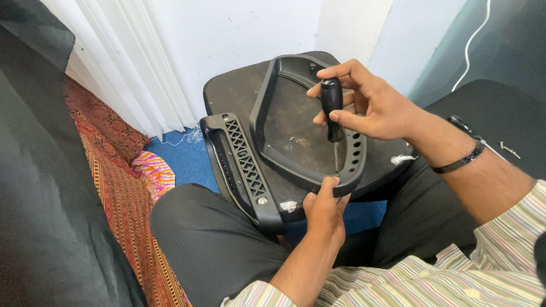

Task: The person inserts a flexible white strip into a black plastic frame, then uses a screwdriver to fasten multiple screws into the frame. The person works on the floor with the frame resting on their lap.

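Both hands work at an upturned chair seat (239, 91) resting on the person's lap. Right hand (369, 102) is closed around the black handle of a screwdriver (331, 105), held upright with its shaft pointing down into a loose black plastic armrest frame (267, 108) lying on the seat's underside. Left hand (325, 207) pinches the near edge of that frame, thumb on top. Just beside it, a second armrest (242, 165) sits screwed along the seat's edge. Small screws (293, 140) lie inside the frame.
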